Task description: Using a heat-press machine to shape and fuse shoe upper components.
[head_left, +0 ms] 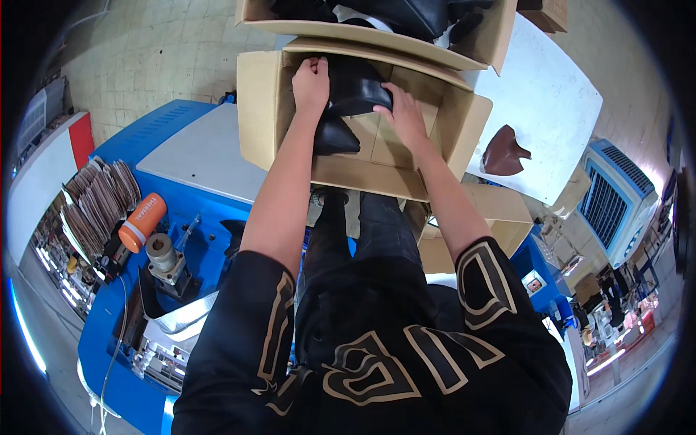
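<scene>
An open cardboard box (366, 174) stands in front of me, its side flaps spread out. In its far left part lies a glossy black leather-like piece (355, 90), curved, perhaps a shoe upper. My left hand (312, 85) is closed at the left end of this piece, its fingertips partly hidden. The fingers of my right hand (403, 110) curl over its right end, thumb toward me. Below it, against the near left wall, rests a second black piece (336, 136) with a pointed end. The box bottom shows on the right side.
Behind stands another cardboard box (312, 29) holding several black pieces. A brown leather-like piece (505, 151) lies on the white table (554, 94) at right. A blue machine (174, 138) with an orange cylinder (143, 222) fills the left. An air cooler (616, 199) stands far right.
</scene>
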{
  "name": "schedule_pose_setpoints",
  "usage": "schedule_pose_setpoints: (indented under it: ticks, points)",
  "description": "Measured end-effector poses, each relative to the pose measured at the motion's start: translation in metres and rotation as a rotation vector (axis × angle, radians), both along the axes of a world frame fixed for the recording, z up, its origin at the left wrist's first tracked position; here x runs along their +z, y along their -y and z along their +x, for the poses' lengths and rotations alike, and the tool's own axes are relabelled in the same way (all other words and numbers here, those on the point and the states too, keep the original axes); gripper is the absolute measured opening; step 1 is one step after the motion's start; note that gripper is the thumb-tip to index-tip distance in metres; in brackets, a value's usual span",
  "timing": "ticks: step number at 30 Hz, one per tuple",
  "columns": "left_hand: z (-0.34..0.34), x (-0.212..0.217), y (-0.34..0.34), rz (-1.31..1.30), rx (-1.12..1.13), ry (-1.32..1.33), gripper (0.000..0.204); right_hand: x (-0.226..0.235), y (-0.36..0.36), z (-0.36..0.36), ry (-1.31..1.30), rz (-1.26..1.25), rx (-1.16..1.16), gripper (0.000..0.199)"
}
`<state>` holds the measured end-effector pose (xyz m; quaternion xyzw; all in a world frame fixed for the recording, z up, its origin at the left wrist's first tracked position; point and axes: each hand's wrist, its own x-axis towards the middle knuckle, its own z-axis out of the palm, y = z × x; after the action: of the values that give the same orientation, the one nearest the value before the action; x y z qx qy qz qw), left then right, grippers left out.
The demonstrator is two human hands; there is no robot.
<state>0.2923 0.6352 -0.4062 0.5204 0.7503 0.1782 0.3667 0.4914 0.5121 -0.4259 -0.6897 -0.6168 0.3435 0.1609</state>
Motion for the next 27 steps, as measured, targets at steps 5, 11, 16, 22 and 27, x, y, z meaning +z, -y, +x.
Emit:
schedule_pose_setpoints:
  ticks: [5,11,16,22,27]
  points:
    - [-0.021,0.038,0.037,0.146,0.018,0.305,0.030,-0.024,-0.013,0.000,0.425,0.006,0.112,0.078]
    - [-0.048,0.021,0.097,-0.055,-0.085,-0.005,0.062,-0.024,-0.022,-0.017,0.338,0.074,0.261,0.100]
    - [-0.044,-0.017,0.073,0.033,-0.137,-0.006,0.058,-0.032,-0.039,-0.026,0.318,0.077,0.244,0.101]
    - [-0.042,-0.018,0.073,-0.048,-0.266,-0.111,0.046,-0.035,-0.049,-0.024,0.271,0.125,0.154,0.097]
    - [-0.074,-0.027,0.089,0.243,-0.370,-0.100,0.045,-0.024,-0.048,-0.066,0.248,0.131,0.189,0.093]
